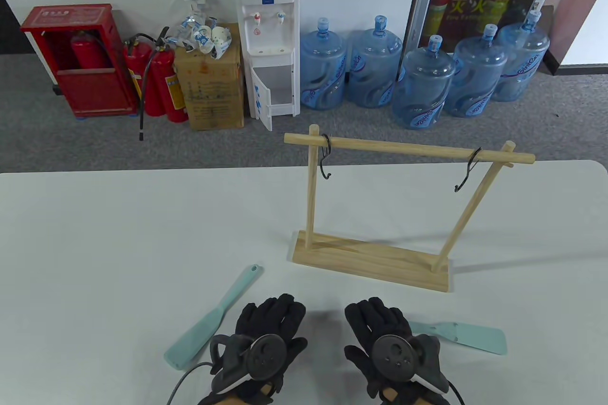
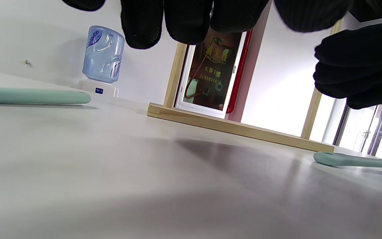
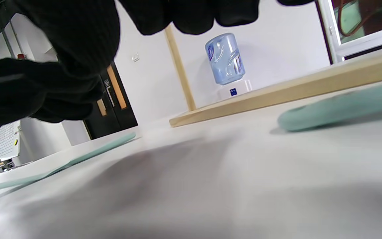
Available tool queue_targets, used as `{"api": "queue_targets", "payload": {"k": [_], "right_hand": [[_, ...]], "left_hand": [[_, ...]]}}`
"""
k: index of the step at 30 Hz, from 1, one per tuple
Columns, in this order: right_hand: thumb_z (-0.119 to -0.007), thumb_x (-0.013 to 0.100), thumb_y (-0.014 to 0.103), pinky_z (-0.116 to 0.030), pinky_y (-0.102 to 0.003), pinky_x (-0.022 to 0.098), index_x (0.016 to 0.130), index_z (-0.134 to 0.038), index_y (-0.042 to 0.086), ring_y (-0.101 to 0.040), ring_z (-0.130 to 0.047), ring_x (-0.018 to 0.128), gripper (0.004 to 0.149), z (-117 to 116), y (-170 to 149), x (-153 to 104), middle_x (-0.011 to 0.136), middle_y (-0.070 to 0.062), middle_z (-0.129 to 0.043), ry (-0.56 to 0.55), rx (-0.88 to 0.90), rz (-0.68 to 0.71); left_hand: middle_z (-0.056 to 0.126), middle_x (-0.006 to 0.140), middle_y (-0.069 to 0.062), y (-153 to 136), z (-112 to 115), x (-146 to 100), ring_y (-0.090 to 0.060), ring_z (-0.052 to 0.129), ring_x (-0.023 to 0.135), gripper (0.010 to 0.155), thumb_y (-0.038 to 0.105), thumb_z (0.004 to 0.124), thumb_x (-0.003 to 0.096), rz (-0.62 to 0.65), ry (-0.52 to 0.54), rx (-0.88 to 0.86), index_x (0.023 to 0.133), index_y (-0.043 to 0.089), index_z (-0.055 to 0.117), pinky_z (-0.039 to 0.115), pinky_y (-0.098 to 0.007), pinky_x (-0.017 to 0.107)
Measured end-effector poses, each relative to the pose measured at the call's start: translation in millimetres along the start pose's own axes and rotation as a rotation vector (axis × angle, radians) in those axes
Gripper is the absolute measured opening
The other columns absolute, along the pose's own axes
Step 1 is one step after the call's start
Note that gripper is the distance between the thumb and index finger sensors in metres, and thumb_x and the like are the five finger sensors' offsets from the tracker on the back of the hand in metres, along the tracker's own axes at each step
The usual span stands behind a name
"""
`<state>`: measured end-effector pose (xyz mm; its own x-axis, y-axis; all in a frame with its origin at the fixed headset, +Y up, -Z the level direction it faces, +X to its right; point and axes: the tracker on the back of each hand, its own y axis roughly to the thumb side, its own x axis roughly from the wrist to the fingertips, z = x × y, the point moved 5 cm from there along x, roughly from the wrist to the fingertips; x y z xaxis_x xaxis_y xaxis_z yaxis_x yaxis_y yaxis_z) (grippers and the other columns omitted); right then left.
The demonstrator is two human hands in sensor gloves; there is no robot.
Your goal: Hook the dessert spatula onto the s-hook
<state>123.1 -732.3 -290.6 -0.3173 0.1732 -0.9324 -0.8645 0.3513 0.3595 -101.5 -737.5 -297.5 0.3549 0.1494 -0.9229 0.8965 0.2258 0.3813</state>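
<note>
Two mint-green dessert spatulas lie flat on the white table. One spatula (image 1: 214, 315) lies left of my left hand (image 1: 268, 329), its hole end pointing toward the rack; it also shows in the left wrist view (image 2: 31, 95). The other spatula (image 1: 463, 336) lies right of my right hand (image 1: 380, 329), partly under it, and shows in the right wrist view (image 3: 340, 108). Both hands rest palm down near the front edge, empty, fingers spread. A wooden rack (image 1: 375, 262) stands behind them with two black S-hooks, a left S-hook (image 1: 325, 158) and a right S-hook (image 1: 468, 170), on its top bar.
The table's far edge (image 1: 142, 172) lies behind the rack. Beyond it on the floor stand water bottles (image 1: 422, 82), a water dispenser (image 1: 268, 39), a cardboard box and fire extinguishers.
</note>
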Motion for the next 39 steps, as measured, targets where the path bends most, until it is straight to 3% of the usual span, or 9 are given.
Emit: {"api": "queue_targets", "payload": {"k": [12,21,29,39], "right_hand": [[-0.084,0.041,0.05,-0.035,-0.066,0.072,0.107,-0.045,0.024,-0.041,-0.044,0.104,0.081,38.7,-46.4,-12.4,0.109,-0.008,-0.04,-0.099,0.044,-0.157],[-0.085,0.04,0.05,-0.025,-0.068,0.073,0.109,-0.036,0.024,-0.042,-0.033,0.106,0.088,28.7,-104.4,-24.8,0.11,-0.008,-0.028,0.06,0.081,-0.4],[-0.087,0.04,0.047,-0.025,-0.068,0.072,0.107,-0.046,0.02,-0.043,-0.039,0.104,0.083,28.3,-150.4,-40.9,0.108,-0.011,-0.037,0.118,0.077,-0.574],[-0.089,0.04,0.037,-0.023,-0.068,0.073,0.107,-0.044,0.021,-0.041,-0.035,0.105,0.082,20.4,-188.7,-59.2,0.109,-0.009,-0.032,0.124,0.028,-0.736]], "left_hand": [[0.06,0.12,0.001,-9.0,-3.3,-0.3,-0.038,0.067,0.105,0.065,0.06,0.066,0.0469,-0.021,0.01,-0.017,0.107,0.036,0.056,0.044,-0.065,0.077],[0.06,0.12,0.001,-15.9,-4.6,-1.2,-0.038,0.067,0.105,0.066,0.06,0.066,0.0469,-0.04,0.009,-0.026,0.107,0.036,0.056,0.044,-0.066,0.077],[0.06,0.119,0.001,-17.2,-3.5,0.1,-0.038,0.067,0.105,0.065,0.06,0.066,0.0469,-0.043,0.004,-0.038,0.107,0.036,0.056,0.044,-0.066,0.077],[0.06,0.12,0.0,-20.3,-5.4,-0.9,-0.038,0.067,0.105,0.066,0.06,0.066,0.0469,-0.052,0.004,-0.051,0.107,0.036,0.056,0.044,-0.066,0.077]]}}
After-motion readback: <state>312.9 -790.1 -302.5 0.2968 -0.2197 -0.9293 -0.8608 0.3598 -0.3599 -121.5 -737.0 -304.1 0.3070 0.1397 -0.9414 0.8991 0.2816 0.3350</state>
